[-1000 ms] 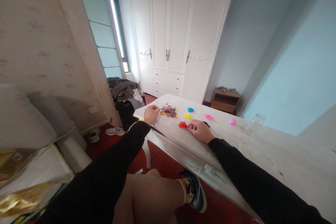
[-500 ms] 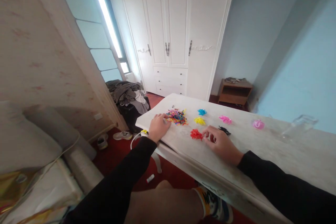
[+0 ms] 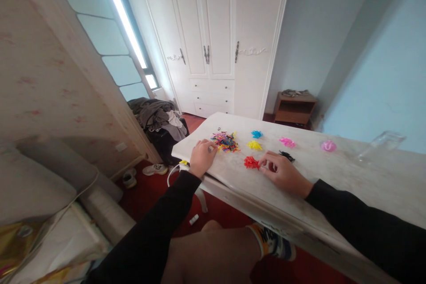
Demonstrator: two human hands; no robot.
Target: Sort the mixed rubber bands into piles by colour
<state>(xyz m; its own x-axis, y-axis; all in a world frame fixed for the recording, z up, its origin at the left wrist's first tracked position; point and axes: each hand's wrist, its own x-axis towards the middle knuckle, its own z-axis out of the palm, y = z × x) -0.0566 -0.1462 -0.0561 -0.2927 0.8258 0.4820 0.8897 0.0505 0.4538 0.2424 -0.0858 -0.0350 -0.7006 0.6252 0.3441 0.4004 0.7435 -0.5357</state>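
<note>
A mixed heap of small multicoloured strips (image 3: 226, 142) lies near the table's far left end. At its left edge my left hand (image 3: 203, 158) rests with fingers curled and closed; whatever lies between the fingertips is too small to make out. A red bunch of strips (image 3: 250, 162) sits nearer the front edge. My right hand (image 3: 281, 171) touches its right side with thumb and forefinger pinched together, and their tips hide what they hold. Separate bunches lie behind: yellow (image 3: 254, 145), blue (image 3: 257, 134), pink (image 3: 286, 142) and black (image 3: 286, 155), the black one partly behind my right hand.
The pale table (image 3: 333, 182) runs to the right. On it are a pinkish-purple bunch (image 3: 329, 146), a clear glass container (image 3: 382, 144) and a tiny metal clip-like piece (image 3: 218, 128). A white cable (image 3: 170, 176) hangs at the left edge. Behind stands a white wardrobe (image 3: 219, 31).
The whole view has shifted slightly as my head moved. Both hands stay beside the same heaps, with only slight finger movement; the bunches look unchanged.
</note>
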